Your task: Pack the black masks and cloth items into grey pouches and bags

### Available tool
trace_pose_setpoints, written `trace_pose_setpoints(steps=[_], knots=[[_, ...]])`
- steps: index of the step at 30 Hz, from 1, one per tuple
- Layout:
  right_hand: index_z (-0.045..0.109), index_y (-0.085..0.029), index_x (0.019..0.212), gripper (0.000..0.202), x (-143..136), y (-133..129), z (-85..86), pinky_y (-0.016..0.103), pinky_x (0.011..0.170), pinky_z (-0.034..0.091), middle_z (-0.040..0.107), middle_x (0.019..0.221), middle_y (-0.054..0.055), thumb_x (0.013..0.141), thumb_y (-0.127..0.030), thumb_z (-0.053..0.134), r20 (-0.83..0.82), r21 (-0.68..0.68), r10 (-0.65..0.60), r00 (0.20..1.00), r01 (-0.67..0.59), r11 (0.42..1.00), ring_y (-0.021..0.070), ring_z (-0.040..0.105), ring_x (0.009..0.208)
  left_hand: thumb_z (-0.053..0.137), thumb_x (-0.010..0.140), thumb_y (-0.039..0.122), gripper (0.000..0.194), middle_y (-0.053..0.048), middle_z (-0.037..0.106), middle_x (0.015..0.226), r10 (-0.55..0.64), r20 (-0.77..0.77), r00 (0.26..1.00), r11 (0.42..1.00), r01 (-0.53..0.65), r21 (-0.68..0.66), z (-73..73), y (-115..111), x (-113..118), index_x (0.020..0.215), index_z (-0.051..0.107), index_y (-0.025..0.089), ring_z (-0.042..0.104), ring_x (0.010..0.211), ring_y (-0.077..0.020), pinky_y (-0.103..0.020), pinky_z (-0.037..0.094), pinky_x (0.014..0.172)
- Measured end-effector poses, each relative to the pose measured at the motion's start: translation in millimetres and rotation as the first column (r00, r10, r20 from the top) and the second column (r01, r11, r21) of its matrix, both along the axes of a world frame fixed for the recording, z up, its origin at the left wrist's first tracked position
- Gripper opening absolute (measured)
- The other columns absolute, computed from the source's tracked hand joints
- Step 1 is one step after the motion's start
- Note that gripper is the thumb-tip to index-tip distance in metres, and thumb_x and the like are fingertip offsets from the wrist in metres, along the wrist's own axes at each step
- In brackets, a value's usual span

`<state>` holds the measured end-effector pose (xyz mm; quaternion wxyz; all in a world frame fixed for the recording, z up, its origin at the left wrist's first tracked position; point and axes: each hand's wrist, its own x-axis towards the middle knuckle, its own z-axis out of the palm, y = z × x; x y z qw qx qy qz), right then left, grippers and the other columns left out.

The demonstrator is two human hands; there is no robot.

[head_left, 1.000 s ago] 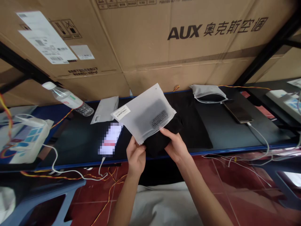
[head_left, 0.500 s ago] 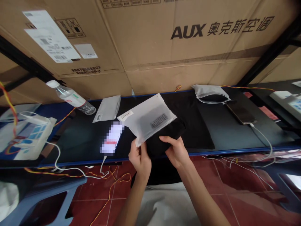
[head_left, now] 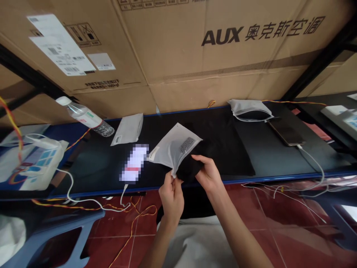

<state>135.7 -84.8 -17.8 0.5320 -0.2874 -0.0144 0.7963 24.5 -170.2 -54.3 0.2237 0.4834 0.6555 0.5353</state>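
Note:
A frosted plastic zip bag (head_left: 174, 143) with a printed label and a sticker is tilted up in front of me, its lower corner drawn to a point. My left hand (head_left: 172, 195) pinches that corner between thumb and fingers. Folded black cloth (head_left: 188, 169) lies against the bag's near edge. Around its right side my right hand (head_left: 209, 175) is closed, thumb on top. I cannot tell whether the cloth reaches into the bag. Beyond it, a flat black cloth (head_left: 237, 156) is spread on the table.
A frosted bag (head_left: 127, 128) lies at the back left beside a water bottle (head_left: 89, 117). A phone with a lit screen (head_left: 135, 163) is left of my hands. Rightward are a gaping bag (head_left: 251, 110) and a dark phone (head_left: 287, 132) on a cable. A big carton (head_left: 178, 44) stands behind.
The bag has come down nearer to me and buckled toward its pinched corner. My left hand has shifted slightly right and down, closer to my right hand. The black cloth looks more bunched.

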Motion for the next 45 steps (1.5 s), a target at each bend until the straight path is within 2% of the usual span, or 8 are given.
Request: trace_pose_setpoints(steps=[6, 11, 20, 24, 28, 32, 38, 45], knots=[[0.071, -0.023, 0.105, 0.05, -17, -8, -5.0, 0.031, 0.08, 0.06, 0.076, 0.089, -0.002, 0.06, -0.009, 0.086, 0.19, 0.119, -0.22, 0.957, 0.2, 0.973, 0.0185, 0.073, 0.083, 0.061, 0.094, 0.028, 0.023, -0.008, 0.078, 0.088, 0.099, 0.096, 0.99, 0.994, -0.102, 0.027, 1.6, 2, 13, 0.114, 0.059, 0.019, 0.077, 0.074, -0.0212, -0.03, 0.062, 0.068], [0.066, -0.025, 0.12, 0.058, -11, -25, 5.0, 0.037, 0.096, 0.057, 0.076, 0.113, 0.002, 0.067, -0.019, 0.089, 0.277, 0.321, -0.055, 0.959, -0.039, 0.946, 0.0225, 0.07, 0.109, 0.072, 0.077, 0.02, 0.039, -0.006, 0.076, 0.085, 0.283, 0.053, 0.958, 0.957, -0.286, 0.053, 6.1, 13, 9, 0.11, 0.05, 0.021, 0.075, 0.067, -0.0211, -0.028, 0.059, 0.06], [0.065, -0.022, 0.1, 0.039, -21, -15, -17.5, 0.032, 0.077, 0.056, 0.073, 0.092, -0.001, 0.064, -0.01, 0.075, 0.464, 0.297, -0.253, 0.849, 0.12, 0.947, 0.0197, 0.068, 0.084, 0.061, 0.087, 0.025, 0.026, 0.0, 0.071, 0.07, 0.177, 0.096, 0.98, 0.983, -0.171, -0.069, 6.8, 5, 18, 0.106, 0.042, 0.024, 0.067, 0.049, -0.0173, -0.026, 0.052, 0.05], [0.066, -0.024, 0.104, 0.043, -20, -12, -21.5, 0.032, 0.082, 0.055, 0.075, 0.097, -0.002, 0.065, -0.011, 0.076, 0.472, 0.323, -0.227, 0.852, 0.073, 0.944, 0.0196, 0.068, 0.091, 0.06, 0.088, 0.025, 0.026, 0.004, 0.067, 0.063, 0.067, -0.138, 0.988, 0.985, -0.088, -0.15, 16.5, -3, 7, 0.106, 0.041, 0.025, 0.067, 0.051, -0.0187, -0.025, 0.046, 0.052], [0.07, -0.023, 0.099, 0.038, -9, -7, -12.5, 0.032, 0.085, 0.054, 0.077, 0.096, -0.001, 0.064, -0.018, 0.084, 0.375, 0.27, -0.095, 0.922, -0.011, 0.963, 0.0211, 0.07, 0.094, 0.065, 0.085, 0.027, 0.028, 0.009, 0.057, 0.059, -0.111, -0.463, 0.879, 0.976, 0.008, -0.22, 59.7, 1, -16, 0.107, 0.047, 0.025, 0.06, 0.051, -0.0176, -0.027, 0.043, 0.054], [0.075, -0.022, 0.105, 0.035, -7, 0, -0.3, 0.035, 0.095, 0.053, 0.077, 0.112, 0.003, 0.077, -0.041, 0.08, 0.315, 0.219, -0.095, 0.944, 0.025, 0.975, 0.0252, 0.069, 0.11, 0.066, 0.089, 0.031, 0.02, -0.004, 0.069, 0.092, -0.164, -0.679, 0.716, 0.986, 0.105, -0.128, 93.5, 41, -19, 0.107, 0.061, 0.022, 0.069, 0.082, -0.0221, -0.032, 0.052, 0.073], [0.074, -0.023, 0.088, 0.019, -9, 7, -0.9, 0.028, 0.077, 0.051, 0.075, 0.084, -0.004, 0.071, -0.031, 0.076, 0.422, 0.113, -0.12, 0.899, 0.079, 0.99, 0.0197, 0.068, 0.086, 0.064, 0.085, 0.019, 0.021, -0.012, 0.07, 0.102, -0.325, -0.812, 0.485, 0.945, 0.141, -0.294, 95.6, 103, -1, 0.105, 0.07, 0.015, 0.072, 0.092, -0.0289, -0.036, 0.055, 0.079], [0.072, -0.022, 0.09, 0.024, -2, 8, 1.4, 0.025, 0.058, 0.042, 0.068, 0.07, -0.006, 0.072, -0.034, 0.08, 0.412, 0.092, -0.055, 0.909, 0.018, 0.996, 0.0159, 0.061, 0.067, 0.056, 0.086, 0.014, 0.023, -0.016, 0.073, 0.097, -0.385, -0.846, 0.369, 0.922, 0.125, -0.366, 111.0, 107, 4, 0.101, 0.073, 0.012, 0.074, 0.089, -0.0334, -0.04, 0.055, 0.077]])
